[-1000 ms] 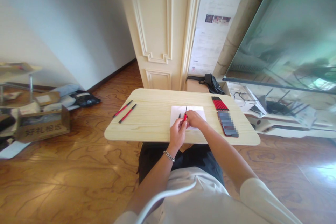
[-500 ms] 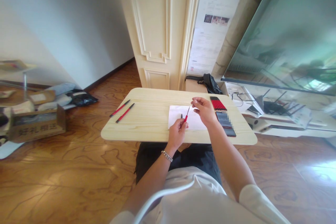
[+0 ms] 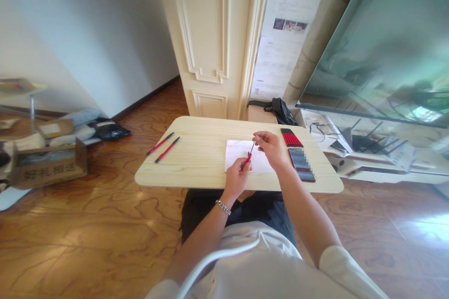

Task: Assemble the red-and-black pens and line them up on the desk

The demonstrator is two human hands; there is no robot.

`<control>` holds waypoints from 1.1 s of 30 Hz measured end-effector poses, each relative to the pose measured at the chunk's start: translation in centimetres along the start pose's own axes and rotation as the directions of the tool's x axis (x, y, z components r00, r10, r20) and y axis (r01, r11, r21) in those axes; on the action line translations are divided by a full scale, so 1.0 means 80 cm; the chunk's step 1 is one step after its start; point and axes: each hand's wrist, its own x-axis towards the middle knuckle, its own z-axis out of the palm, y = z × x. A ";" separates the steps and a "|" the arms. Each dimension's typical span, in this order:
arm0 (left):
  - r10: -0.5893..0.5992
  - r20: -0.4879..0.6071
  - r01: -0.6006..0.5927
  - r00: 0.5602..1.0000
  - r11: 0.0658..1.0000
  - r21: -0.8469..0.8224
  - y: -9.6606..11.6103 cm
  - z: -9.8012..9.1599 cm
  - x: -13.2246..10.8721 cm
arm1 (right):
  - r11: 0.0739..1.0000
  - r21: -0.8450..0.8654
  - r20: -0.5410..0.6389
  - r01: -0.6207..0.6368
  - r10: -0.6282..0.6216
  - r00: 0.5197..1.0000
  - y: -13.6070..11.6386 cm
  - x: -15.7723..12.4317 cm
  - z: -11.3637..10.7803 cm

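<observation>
My left hand (image 3: 237, 175) is closed around the red barrel of a pen (image 3: 249, 158), held tilted over a white sheet of paper (image 3: 233, 149). A thin dark refill (image 3: 252, 147) sticks up out of the barrel. The thumb and fingertips of my right hand (image 3: 270, 147) pinch the refill's upper end. A small dark piece shows right beside the barrel; whether it belongs to this pen I cannot tell. Two red pens with black ends, one of them this pen (image 3: 167, 149), lie at the table's left.
At the right of the light wooden table (image 3: 199, 135) is a row of several red-and-black pens (image 3: 292, 138). A dark phone (image 3: 300, 164) lies just in front of them. A black bag (image 3: 282, 111) sits behind the table, and an open cardboard box (image 3: 49, 166) stands on the floor at left.
My right fingertips have come down and left onto the upper end of the refill, from which they were slightly apart. My left hand has stayed nearly still with the barrel.
</observation>
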 end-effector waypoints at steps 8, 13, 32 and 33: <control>0.010 0.012 -0.010 1.000 0.999 0.037 0.000 -0.002 0.000 | 0.996 -0.058 -0.020 0.072 -0.073 0.997 0.004 0.003 -0.003; 0.007 0.007 -0.007 1.000 1.000 0.012 0.000 -0.001 0.000 | 0.984 -0.157 0.059 0.082 -0.073 0.996 0.010 -0.003 -0.001; 0.014 -0.035 -0.015 0.999 0.999 -0.041 0.006 -0.001 -0.001 | 0.431 -0.895 0.027 -0.113 0.305 0.952 0.068 0.015 0.026; 0.011 -0.037 -0.012 0.999 0.999 -0.040 0.006 -0.001 -0.002 | 0.496 -0.863 0.053 -0.101 0.286 0.957 0.069 0.017 0.023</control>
